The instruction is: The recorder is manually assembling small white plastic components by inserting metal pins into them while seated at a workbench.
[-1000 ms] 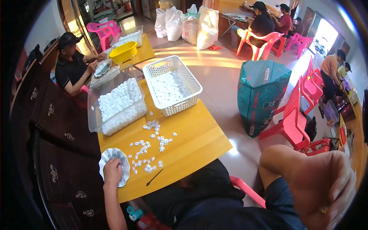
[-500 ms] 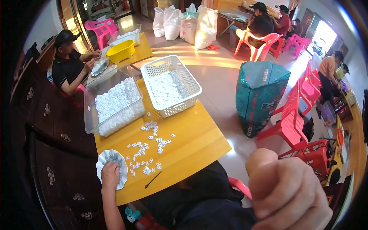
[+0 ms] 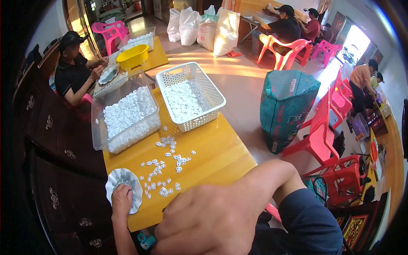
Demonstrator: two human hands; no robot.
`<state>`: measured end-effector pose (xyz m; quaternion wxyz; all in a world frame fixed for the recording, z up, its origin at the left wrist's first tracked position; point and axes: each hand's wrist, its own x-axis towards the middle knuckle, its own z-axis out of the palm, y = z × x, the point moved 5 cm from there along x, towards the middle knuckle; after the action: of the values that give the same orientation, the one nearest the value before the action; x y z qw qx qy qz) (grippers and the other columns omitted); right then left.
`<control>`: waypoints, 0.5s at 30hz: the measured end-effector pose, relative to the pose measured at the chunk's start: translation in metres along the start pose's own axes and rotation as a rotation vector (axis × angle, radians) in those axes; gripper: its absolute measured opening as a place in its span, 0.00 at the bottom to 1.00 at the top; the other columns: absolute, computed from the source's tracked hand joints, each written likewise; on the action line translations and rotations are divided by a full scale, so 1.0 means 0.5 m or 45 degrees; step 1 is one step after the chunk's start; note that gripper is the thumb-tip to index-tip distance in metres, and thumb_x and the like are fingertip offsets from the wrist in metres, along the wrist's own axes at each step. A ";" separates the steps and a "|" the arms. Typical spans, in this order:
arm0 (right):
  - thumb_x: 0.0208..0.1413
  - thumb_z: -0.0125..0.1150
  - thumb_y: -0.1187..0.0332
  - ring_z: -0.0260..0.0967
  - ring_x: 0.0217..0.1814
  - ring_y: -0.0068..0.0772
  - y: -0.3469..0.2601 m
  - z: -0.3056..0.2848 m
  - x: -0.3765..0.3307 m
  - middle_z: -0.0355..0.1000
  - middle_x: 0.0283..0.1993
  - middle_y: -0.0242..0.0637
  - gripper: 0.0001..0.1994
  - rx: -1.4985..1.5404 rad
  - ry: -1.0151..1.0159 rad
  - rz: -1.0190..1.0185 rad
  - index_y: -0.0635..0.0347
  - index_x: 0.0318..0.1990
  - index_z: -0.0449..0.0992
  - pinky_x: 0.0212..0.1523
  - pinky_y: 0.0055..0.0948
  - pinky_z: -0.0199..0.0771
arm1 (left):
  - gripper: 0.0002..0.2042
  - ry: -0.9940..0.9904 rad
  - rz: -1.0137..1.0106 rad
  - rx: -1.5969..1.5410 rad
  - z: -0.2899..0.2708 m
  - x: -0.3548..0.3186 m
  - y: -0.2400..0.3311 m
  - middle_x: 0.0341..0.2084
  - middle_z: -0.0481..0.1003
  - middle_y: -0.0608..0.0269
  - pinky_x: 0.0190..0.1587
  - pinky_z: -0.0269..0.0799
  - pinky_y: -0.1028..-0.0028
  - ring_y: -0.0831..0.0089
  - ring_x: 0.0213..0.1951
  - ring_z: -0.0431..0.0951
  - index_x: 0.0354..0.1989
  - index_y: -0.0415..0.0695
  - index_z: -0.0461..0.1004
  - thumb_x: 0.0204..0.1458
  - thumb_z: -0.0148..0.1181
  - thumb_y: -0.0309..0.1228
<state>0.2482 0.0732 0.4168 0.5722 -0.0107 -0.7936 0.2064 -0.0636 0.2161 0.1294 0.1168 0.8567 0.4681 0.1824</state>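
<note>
My left hand (image 3: 122,200) reaches into a white scalloped dish (image 3: 137,204) at the table's near left corner. Its fingers are bent together among small grey pieces (image 3: 125,177); whatever they pinch is too small to make out. Close to the camera, my right hand (image 3: 208,219) shows its back and wrist, large over the near table edge. Its fingers are mostly hidden, so their grip does not show. Small white two-holed pieces (image 3: 158,166) lie scattered between the dish and the containers. The thin dark tool on the table is almost wholly covered by my right hand.
A clear bin (image 3: 98,129) and a white perforated basket (image 3: 216,106), both holding white pieces, stand on the table's far side. Beyond its right edge are a tall green sack (image 3: 289,112) and red chairs (image 3: 316,138). A co-worker (image 3: 74,72) sits at the far left.
My right hand has swung left and down from the lower right, now covering the table's near edge and the dark tool. My left hand stays in the dish.
</note>
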 end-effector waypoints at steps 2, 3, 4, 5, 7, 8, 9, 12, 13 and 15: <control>0.55 0.62 0.69 0.71 0.23 0.33 -0.003 0.038 0.001 0.70 0.24 0.38 0.06 0.014 -0.119 0.036 0.61 0.31 0.78 0.22 0.29 0.67 | 0.04 0.017 -0.009 0.031 -0.006 -0.007 -0.005 0.30 0.75 0.50 0.38 0.73 0.57 0.48 0.35 0.77 0.32 0.37 0.75 0.46 0.61 0.18; 0.55 0.62 0.69 0.71 0.23 0.33 0.003 0.046 0.003 0.70 0.24 0.38 0.06 0.020 -0.118 0.042 0.61 0.31 0.78 0.22 0.29 0.67 | 0.04 0.011 -0.016 0.029 -0.005 -0.009 -0.008 0.30 0.75 0.50 0.38 0.73 0.57 0.48 0.35 0.77 0.32 0.37 0.75 0.46 0.61 0.18; 0.55 0.62 0.68 0.72 0.24 0.34 0.006 0.059 0.005 0.70 0.24 0.38 0.06 -0.018 -0.207 0.022 0.61 0.30 0.78 0.23 0.29 0.68 | 0.04 0.017 -0.007 0.033 -0.006 -0.009 -0.010 0.30 0.75 0.50 0.38 0.73 0.57 0.48 0.35 0.77 0.31 0.37 0.75 0.47 0.61 0.18; 0.55 0.61 0.68 0.72 0.25 0.34 0.008 0.069 0.006 0.71 0.24 0.38 0.06 -0.058 -0.296 0.000 0.60 0.30 0.78 0.23 0.29 0.68 | 0.03 0.025 0.003 0.038 -0.008 -0.008 -0.011 0.30 0.75 0.50 0.39 0.73 0.56 0.48 0.35 0.77 0.31 0.37 0.75 0.47 0.60 0.19; 0.57 0.61 0.67 0.72 0.24 0.36 0.024 0.073 0.003 0.71 0.24 0.38 0.07 0.033 -0.301 0.064 0.60 0.31 0.78 0.23 0.29 0.69 | 0.03 0.031 0.009 0.048 -0.003 -0.007 -0.014 0.30 0.75 0.50 0.38 0.73 0.57 0.48 0.35 0.77 0.31 0.37 0.75 0.48 0.60 0.19; 0.59 0.60 0.65 0.71 0.23 0.37 0.034 0.075 0.002 0.70 0.24 0.39 0.08 0.118 -0.303 0.121 0.60 0.32 0.78 0.24 0.30 0.70 | 0.03 0.041 0.022 0.063 -0.004 -0.005 -0.014 0.30 0.75 0.51 0.38 0.73 0.57 0.48 0.35 0.77 0.31 0.37 0.75 0.48 0.60 0.18; 0.59 0.60 0.65 0.71 0.23 0.37 0.043 0.081 -0.010 0.70 0.24 0.39 0.08 0.115 -0.303 0.129 0.60 0.32 0.78 0.24 0.30 0.70 | 0.03 0.038 0.024 0.056 0.000 -0.001 -0.011 0.30 0.75 0.51 0.38 0.73 0.57 0.48 0.35 0.77 0.31 0.37 0.75 0.48 0.60 0.18; 0.49 0.63 0.64 0.76 0.32 0.51 0.133 0.140 -0.088 0.74 0.30 0.51 0.13 -0.009 -0.547 0.322 0.67 0.31 0.73 0.34 0.47 0.74 | 0.04 0.029 0.015 0.071 -0.002 -0.008 -0.017 0.30 0.76 0.51 0.38 0.74 0.58 0.49 0.35 0.77 0.32 0.37 0.76 0.48 0.60 0.18; 0.51 0.62 0.64 0.73 0.35 0.53 0.168 0.133 -0.103 0.72 0.31 0.50 0.12 -0.045 -0.495 0.438 0.65 0.34 0.71 0.36 0.47 0.72 | 0.04 0.026 0.012 0.020 -0.001 -0.010 -0.020 0.31 0.76 0.51 0.38 0.74 0.58 0.49 0.35 0.78 0.33 0.37 0.76 0.48 0.59 0.17; 0.55 0.63 0.63 0.71 0.39 0.57 0.260 0.123 -0.160 0.70 0.32 0.48 0.13 -0.207 -0.330 0.562 0.63 0.38 0.71 0.40 0.49 0.71 | 0.05 0.019 0.006 -0.039 -0.001 -0.011 -0.021 0.31 0.76 0.51 0.38 0.74 0.58 0.49 0.35 0.78 0.33 0.37 0.76 0.48 0.59 0.17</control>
<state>0.1912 0.1525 0.2844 0.4042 -0.2029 -0.8528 0.2612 -0.0745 0.2168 0.1249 0.1258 0.8546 0.4641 0.1962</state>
